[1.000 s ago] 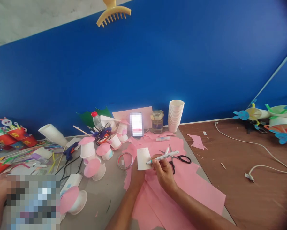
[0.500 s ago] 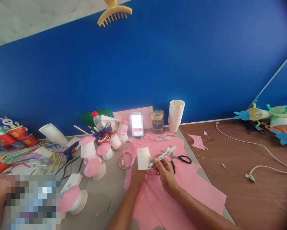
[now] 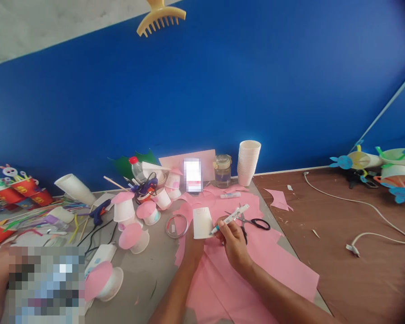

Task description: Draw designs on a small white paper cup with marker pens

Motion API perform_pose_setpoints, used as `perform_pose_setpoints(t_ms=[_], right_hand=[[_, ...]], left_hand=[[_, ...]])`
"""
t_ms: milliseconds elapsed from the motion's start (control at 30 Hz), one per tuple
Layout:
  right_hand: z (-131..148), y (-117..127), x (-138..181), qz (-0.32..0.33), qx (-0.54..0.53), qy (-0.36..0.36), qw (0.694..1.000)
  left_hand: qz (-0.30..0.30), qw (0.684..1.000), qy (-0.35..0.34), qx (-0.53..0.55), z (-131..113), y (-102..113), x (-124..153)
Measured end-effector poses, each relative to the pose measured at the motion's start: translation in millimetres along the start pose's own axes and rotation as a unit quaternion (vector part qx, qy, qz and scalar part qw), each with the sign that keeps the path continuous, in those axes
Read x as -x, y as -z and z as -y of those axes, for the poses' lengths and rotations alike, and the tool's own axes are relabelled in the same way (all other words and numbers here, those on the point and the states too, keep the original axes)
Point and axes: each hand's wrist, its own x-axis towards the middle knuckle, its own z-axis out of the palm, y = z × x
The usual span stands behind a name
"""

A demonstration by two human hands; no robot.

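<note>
My left hand (image 3: 193, 246) holds a small white paper cup (image 3: 202, 222) upside down above the pink paper sheets (image 3: 256, 270); most of its fingers are hidden behind the cup. In my right hand (image 3: 232, 240) is a white acrylic marker (image 3: 231, 218), gripped like a pen with its teal tip touching the cup's right side. Black-handled scissors (image 3: 254, 222) lie on the pink paper just right of the marker.
A stack of white cups (image 3: 248, 163), a glass jar (image 3: 222, 171), a glue stick (image 3: 229, 195) and a tape ring (image 3: 176, 226) lie nearby. Pink-topped cups (image 3: 134, 225), a glue gun (image 3: 99, 211) and straws crowd the left. A white cable (image 3: 364, 216) crosses the brown floor.
The marker has tilted more upright and its tip has moved down along the cup's right side. The cup has turned slightly in my left hand.
</note>
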Motion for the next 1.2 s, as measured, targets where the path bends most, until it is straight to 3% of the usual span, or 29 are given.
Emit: perform_pose_setpoints(t_ms=[300,500,900,1200], right_hand=[[6,-2,4,0.027,0.048,0.021,0.998],[-5,1,0,-0.032,0.013,0.012,0.999],[2,0,1,0.015,0.025,0.010,1.000],[-1,0,-2,-0.043,-0.013,0.029,0.999]], left_hand=[[0.009,1.000,0.004,0.010,-1,-1,-2],[-0.014,1.000,0.006,0.016,-4,-1,0],[-0.009,1.000,0.008,0.026,-1,-2,-2],[-0.023,1.000,0.010,0.008,-2,-1,0]])
